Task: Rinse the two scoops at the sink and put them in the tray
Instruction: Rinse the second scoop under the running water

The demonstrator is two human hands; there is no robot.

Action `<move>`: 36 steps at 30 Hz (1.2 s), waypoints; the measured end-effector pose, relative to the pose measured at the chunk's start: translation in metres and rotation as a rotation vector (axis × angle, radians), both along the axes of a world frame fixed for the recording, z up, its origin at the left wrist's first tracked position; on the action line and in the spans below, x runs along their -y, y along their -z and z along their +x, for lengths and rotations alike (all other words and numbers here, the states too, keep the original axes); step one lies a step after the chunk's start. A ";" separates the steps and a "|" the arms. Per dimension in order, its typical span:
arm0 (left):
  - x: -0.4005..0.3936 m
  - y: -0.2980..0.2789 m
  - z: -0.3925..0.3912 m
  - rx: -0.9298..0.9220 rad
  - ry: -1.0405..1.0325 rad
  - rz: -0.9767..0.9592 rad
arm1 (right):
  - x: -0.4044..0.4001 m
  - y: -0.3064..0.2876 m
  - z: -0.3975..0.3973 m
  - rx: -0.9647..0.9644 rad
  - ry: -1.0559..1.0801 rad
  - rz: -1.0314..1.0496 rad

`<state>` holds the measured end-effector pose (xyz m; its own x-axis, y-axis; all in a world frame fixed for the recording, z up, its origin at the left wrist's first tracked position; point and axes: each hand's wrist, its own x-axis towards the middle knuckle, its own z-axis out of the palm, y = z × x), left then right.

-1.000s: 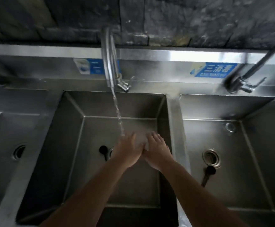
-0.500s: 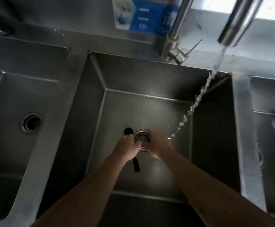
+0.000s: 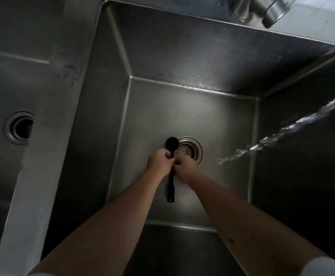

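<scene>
A black scoop (image 3: 170, 188) lies in the middle sink basin (image 3: 182, 108), its round bowl next to the drain strainer (image 3: 190, 150) and its long handle pointing toward me. My left hand (image 3: 159, 162) is closed around the scoop's neck just below the bowl. My right hand (image 3: 186, 169) is curled beside it, fingertips against the handle; whether it grips is unclear. Only this one scoop is in view.
A stream of water (image 3: 282, 134) slants in from the right and lands on the basin floor to the right of my hands. The faucet spout (image 3: 270, 10) is at the top right. A steel divider (image 3: 43, 156) separates the left basin and its open drain (image 3: 20, 127).
My head has dropped closer to the basin. Both hands moved from under the running water down to the basin floor, and my left hand closed on the scoop.
</scene>
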<state>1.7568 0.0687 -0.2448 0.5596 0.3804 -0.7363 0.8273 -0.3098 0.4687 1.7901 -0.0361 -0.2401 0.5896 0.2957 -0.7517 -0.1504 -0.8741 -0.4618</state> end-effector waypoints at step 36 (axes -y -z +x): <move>0.081 -0.178 0.048 0.067 -0.357 -0.644 | 0.118 -0.218 -0.007 -0.187 0.782 0.482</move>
